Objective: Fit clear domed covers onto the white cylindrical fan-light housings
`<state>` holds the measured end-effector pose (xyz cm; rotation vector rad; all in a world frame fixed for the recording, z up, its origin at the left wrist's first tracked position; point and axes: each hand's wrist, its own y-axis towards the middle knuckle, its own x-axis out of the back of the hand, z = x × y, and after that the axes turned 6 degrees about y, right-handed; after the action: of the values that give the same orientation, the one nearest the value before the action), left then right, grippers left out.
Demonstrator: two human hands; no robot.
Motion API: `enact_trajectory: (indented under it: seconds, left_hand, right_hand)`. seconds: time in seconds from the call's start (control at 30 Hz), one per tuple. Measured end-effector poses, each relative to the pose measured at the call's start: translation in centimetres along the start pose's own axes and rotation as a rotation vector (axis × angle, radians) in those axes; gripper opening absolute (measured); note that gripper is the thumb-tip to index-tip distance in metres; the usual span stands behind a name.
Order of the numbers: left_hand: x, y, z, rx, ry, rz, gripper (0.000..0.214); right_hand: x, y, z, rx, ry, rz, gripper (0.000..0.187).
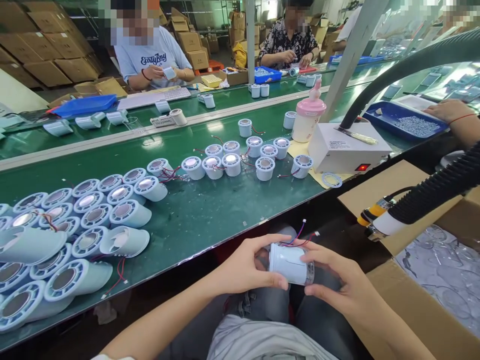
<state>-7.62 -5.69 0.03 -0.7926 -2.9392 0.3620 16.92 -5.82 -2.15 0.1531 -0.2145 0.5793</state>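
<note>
Above my lap, a light-blue cylindrical housing (pixel 288 264) lies on its side between both hands. My left hand (pixel 249 265) grips its wider rim end, thumb along the front. My right hand (pixel 335 277) closes on the other end, where a clear plastic part (pixel 310 272) shows. Red and blue wires with white connectors (pixel 300 232) stick up behind the housing. Past my hands, several similar light-blue housings (pixel 264 169) stand on the green bench (pixel 210 215), many with round metallic centres and trailing red wires.
More housings (pixel 93 215) crowd the bench at left. A white box with a lit red switch (pixel 347 147) stands right, beside a pink-lidded bottle (pixel 308 117). A black hose (pixel 431 197) hangs over a carton of clear plastic parts (pixel 438 280). Co-workers sit opposite; another person's hand (pixel 452 112) is at right.
</note>
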Motion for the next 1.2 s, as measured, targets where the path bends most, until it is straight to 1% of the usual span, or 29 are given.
enact_trajectory:
  seconds: [0.1,0.2,0.27,0.4,0.53,0.73,0.83,1.03,1.1,1.2]
  left_hand:
    - [0.1,-0.1,-0.4,-0.135,0.071,-0.029,0.077]
    - [0.1,-0.3,-0.7,-0.238,0.083,0.015,0.075]
    - [0.1,-0.4,-0.7,-0.261,0.100,0.028,0.077]
    - [-0.1,-0.8,-0.8,-0.246,0.160,0.012,0.079]
    - [-0.1,-1.0,-0.9,-0.265,0.200,0.002,0.079]
    - [0.1,-0.9,-0.9,-0.364,0.276,0.024,0.080]
    - [0.1,-1.0,-0.9,-0.368,0.290,0.016,0.080]
    - [0.0,-1.1,-1.2,-0.323,0.273,0.018,0.078]
    - [0.0,-1.2,-1.2,-0.299,0.248,0.019,0.078]
    - [-0.2,-1.3,-1.2,-0.237,0.161,0.028,0.080]
  right_hand:
    - [0.0,-0.2,0.4,-0.045,0.062,0.015,0.038]
    - [0.1,-0.2,1.2,-0.104,0.115,0.029,0.035]
    - [0.1,-0.2,1.6,-0.137,0.155,0.033,0.034]
    - [0.2,-0.2,2.3,-0.185,0.229,0.035,0.036]
    - [0.2,-0.1,2.9,-0.266,0.333,0.037,0.035]
    - [0.0,0.1,2.9,-0.348,0.530,0.023,0.036]
    - [-0.1,0.1,2.6,-0.392,0.590,0.001,0.037]
    - [-0.7,0.2,2.2,-0.447,0.686,-0.062,0.041]
    - [-0.9,0.3,2.1,-0.481,0.706,-0.073,0.043]
    - [-1.2,0.5,2.0,-0.532,0.740,-0.054,0.045]
